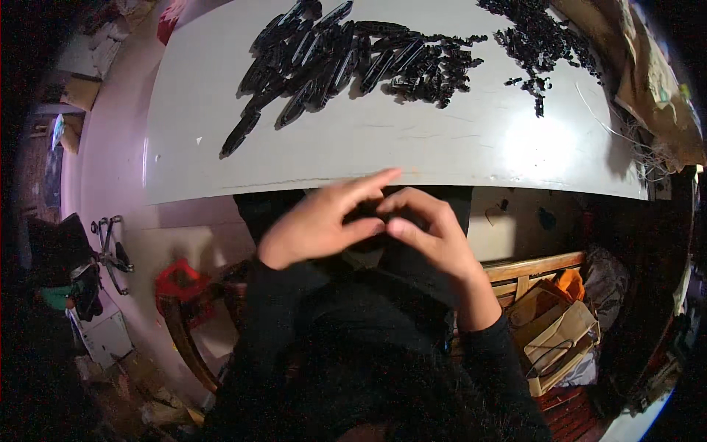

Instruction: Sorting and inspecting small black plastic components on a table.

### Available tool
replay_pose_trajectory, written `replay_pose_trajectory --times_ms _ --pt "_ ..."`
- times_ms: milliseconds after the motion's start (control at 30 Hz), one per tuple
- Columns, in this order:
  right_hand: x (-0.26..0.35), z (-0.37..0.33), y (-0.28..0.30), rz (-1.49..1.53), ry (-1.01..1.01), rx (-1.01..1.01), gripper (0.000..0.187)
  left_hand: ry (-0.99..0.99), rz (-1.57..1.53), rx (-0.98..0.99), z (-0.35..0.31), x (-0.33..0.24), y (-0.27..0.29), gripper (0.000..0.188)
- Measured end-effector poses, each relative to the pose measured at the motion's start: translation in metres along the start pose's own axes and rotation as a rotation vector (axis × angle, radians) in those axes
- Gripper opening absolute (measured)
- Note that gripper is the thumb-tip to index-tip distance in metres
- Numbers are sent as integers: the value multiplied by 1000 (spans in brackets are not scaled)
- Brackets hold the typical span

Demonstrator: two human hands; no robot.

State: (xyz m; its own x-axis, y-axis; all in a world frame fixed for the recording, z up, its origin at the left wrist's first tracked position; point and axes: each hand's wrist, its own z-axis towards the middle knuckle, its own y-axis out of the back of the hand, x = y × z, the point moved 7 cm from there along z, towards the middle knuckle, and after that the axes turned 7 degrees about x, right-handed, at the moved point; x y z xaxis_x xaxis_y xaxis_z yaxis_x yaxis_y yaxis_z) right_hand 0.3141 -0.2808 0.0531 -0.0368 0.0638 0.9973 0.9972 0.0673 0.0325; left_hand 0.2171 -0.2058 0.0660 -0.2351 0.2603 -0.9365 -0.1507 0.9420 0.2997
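Note:
My left hand (328, 225) hovers over my lap, just off the table's near edge. Its index finger is stretched out to the right and its thumb stands apart; motion softens the outline. Facing it, my right hand (440, 239) has bent fingers, their tips drawn close to the thumb. The two thumbs almost meet, and anything small between the fingertips is too dark to make out. Beyond the hands, a pile of long, glossy black plastic pieces (317, 62) lies on the white table (199, 162). Small black parts (438, 77) are heaped at that pile's right side.
Another heap of small black parts (541, 40) covers the far right of the table. Thin loose strands (648, 162) hang by its right edge. A wooden bench (537, 265) with a cardboard box (556, 331) stands at right, a red plastic stool (180, 287) at left.

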Motion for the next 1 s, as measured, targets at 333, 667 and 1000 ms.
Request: replay_pose_trajectory --times_ms 333,667,1000 --pt "21 61 99 -1123 70 -593 10 -32 810 -751 79 -3 85 26" --pt "-18 35 117 61 -94 -484 11 -64 -75 -794 47 30 74 26" --pt "-14 25 76 405 -49 -348 6 -127 -929 -444 41 19 14 30"
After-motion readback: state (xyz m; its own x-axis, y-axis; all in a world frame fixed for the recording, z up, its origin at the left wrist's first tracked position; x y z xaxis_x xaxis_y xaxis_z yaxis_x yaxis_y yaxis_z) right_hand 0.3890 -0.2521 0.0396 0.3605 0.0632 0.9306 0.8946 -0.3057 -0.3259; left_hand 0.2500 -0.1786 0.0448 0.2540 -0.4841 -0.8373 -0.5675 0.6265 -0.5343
